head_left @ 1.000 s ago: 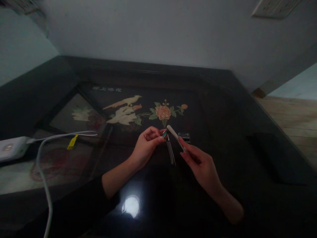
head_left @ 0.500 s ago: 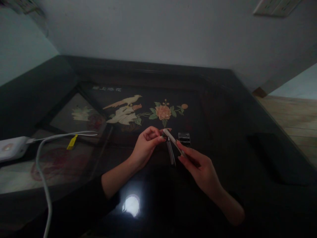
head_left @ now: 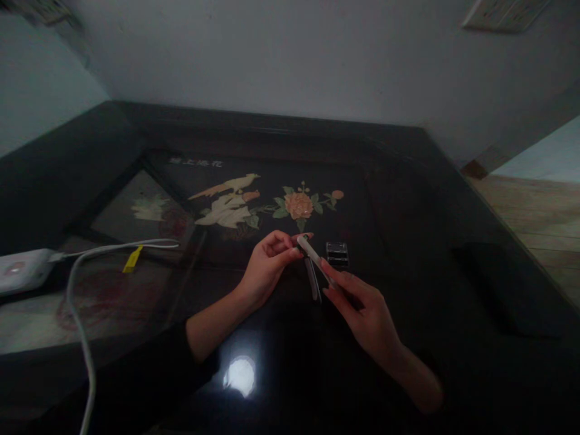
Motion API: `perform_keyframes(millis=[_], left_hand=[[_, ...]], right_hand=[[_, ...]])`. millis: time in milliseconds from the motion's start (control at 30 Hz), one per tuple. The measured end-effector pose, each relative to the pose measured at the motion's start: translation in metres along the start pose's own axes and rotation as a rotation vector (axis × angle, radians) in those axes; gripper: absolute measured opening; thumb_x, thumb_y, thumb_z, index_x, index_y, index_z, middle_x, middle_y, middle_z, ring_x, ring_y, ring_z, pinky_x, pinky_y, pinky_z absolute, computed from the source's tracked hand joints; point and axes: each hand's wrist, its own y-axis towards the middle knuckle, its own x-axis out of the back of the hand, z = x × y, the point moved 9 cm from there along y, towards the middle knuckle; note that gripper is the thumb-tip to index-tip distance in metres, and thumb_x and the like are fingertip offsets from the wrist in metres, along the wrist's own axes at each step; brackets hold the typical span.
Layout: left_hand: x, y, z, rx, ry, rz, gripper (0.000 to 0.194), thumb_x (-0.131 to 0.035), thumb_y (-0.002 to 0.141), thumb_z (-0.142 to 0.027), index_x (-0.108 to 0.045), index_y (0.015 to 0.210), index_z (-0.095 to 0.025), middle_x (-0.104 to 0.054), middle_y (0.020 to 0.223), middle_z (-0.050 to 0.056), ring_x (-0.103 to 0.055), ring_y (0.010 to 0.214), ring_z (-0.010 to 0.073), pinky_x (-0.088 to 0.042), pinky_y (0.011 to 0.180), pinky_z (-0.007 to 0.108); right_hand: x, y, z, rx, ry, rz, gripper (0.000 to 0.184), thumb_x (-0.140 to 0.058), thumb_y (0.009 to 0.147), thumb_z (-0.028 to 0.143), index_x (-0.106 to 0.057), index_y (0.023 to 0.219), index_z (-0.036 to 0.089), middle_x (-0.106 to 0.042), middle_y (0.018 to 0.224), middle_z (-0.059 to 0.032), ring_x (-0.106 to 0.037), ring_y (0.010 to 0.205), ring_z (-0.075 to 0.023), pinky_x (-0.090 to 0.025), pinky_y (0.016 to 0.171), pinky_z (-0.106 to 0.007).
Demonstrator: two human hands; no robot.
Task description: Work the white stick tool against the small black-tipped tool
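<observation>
Over the black glossy tabletop, my left hand (head_left: 267,269) is closed, thumb and fingers pinching a small dark piece (head_left: 301,248) that is mostly hidden. My right hand (head_left: 365,308) grips the lower end of a flat pale strip (head_left: 310,251) with a rounded tip, shaped like a nail file. The strip's upper end meets the small piece at my left fingertips. Just below them shows a narrow grey and dark strip (head_left: 312,279); I cannot tell whether it is a separate object or a reflection. A small clear case with dark slots (head_left: 337,254) lies beyond my right fingers.
The tabletop (head_left: 399,199) bears an inlaid bird and flower picture (head_left: 299,205). On the left are a white box (head_left: 25,272), a white cable (head_left: 81,326) and a yellow tag (head_left: 132,259). A dark flat object (head_left: 512,290) lies on the right. A wall (head_left: 272,60) stands behind.
My right hand has shifted slightly left with the pale strip, whose tip moves a little down and left. My left hand has hardly moved.
</observation>
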Motion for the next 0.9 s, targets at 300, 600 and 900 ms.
perform_keyframes(millis=[300,600,900], left_hand=[[0.0,0.0,0.001,0.014,0.002,-0.014,0.033,-0.087,0.058,-0.026,-0.057,0.067,-0.017,-0.074,0.08,0.003,-0.069,0.087,0.0162,-0.049,0.079,0.025],[0.0,0.0,0.002,0.018,-0.013,-0.027,0.031,-0.087,0.057,-0.023,-0.059,0.067,-0.016,-0.074,0.08,0.002,-0.069,0.079,0.0124,-0.05,0.073,0.021],[0.0,0.0,0.001,0.005,-0.001,-0.023,0.032,-0.087,0.058,-0.025,-0.058,0.069,-0.017,-0.074,0.081,0.003,-0.069,0.092,0.0173,-0.049,0.079,0.025]], right_hand=[[0.002,0.003,-0.009,-0.103,0.125,-0.005,0.042,-0.06,0.088,0.016,-0.062,0.125,0.035,-0.065,0.128,0.0008,-0.065,0.112,-0.0193,-0.053,0.097,-0.037],[0.007,0.004,-0.007,-0.046,-0.021,-0.042,0.041,-0.057,0.09,0.015,-0.061,0.127,0.031,-0.066,0.128,-0.0027,-0.066,0.107,-0.0198,-0.055,0.091,-0.036],[-0.002,0.0,-0.002,-0.048,0.098,0.044,0.044,-0.061,0.087,0.015,-0.061,0.125,0.036,-0.069,0.123,-0.0007,-0.068,0.106,-0.019,-0.057,0.09,-0.036]])
